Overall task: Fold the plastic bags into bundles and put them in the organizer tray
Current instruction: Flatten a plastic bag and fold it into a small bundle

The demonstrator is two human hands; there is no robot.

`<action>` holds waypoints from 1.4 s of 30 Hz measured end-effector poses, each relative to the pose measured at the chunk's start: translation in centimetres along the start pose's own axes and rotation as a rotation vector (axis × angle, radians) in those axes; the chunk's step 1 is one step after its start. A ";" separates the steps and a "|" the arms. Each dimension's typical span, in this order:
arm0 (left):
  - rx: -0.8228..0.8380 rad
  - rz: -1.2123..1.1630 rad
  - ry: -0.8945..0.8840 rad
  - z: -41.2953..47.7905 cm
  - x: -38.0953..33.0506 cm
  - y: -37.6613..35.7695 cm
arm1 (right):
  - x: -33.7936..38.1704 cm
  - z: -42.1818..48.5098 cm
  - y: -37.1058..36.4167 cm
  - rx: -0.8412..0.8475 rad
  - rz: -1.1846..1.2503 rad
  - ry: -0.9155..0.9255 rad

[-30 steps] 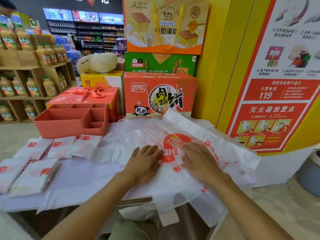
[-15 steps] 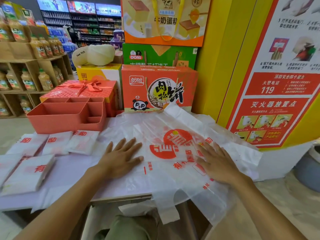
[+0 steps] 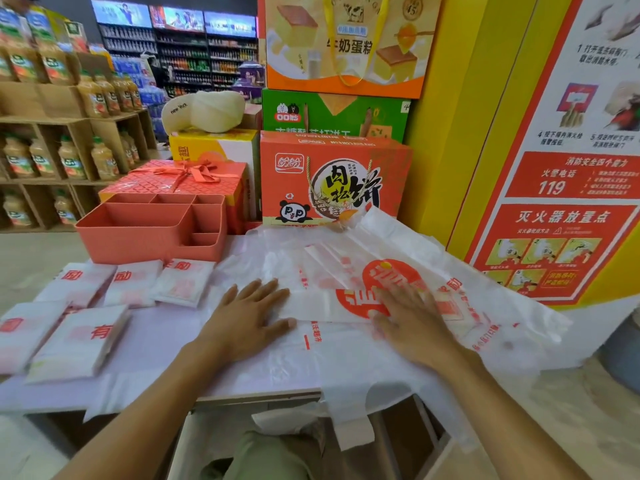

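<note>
A white plastic bag [image 3: 346,344] with red print lies spread flat over the table, its handles hanging off the front edge. My left hand [image 3: 247,318] presses flat on its left part, fingers straight. My right hand [image 3: 410,320] lies flat on the red logo, fingers straight and blurred. Several folded bag bundles [image 3: 133,282] lie in rows at the left of the table. The coral organizer tray [image 3: 138,237] with several compartments stands behind them and holds nothing that I can see.
More white bags [image 3: 398,237] are piled at the back right of the table. Stacked snack boxes [image 3: 329,178] and a red gift box [image 3: 180,178] stand behind the table. A yellow wall with a red poster [image 3: 561,188] is at the right. Drink shelves [image 3: 52,143] stand at the left.
Both hands first slid apart over the bag. My right hand has now come back inward onto the red logo, and a strip of the bag lies folded across between the hands.
</note>
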State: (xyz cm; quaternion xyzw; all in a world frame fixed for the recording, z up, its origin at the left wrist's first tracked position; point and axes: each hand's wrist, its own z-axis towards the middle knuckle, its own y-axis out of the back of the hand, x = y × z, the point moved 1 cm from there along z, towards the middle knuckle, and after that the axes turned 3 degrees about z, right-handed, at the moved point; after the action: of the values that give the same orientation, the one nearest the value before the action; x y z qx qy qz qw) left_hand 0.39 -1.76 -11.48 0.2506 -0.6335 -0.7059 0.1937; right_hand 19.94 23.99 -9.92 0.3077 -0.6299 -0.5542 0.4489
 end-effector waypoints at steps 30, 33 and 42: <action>-0.430 -0.298 -0.132 1.2 0.2 4.5 | 4.8 0.9 -2.9 -0.012 -0.035 0.154; -0.331 -0.214 -0.138 2.6 -2.2 3.2 | 4.9 0.9 -2.6 -0.032 -0.041 0.148; -0.327 -0.208 0.046 2.5 -4.1 0.1 | 4.9 0.9 -2.6 -0.052 -0.027 0.144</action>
State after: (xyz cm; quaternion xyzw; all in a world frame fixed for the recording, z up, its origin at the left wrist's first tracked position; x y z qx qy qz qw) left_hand 2.16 2.69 -10.74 0.2959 -0.4767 -0.8097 0.1723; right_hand 16.85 19.46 -11.36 0.3434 -0.5770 -0.5530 0.4933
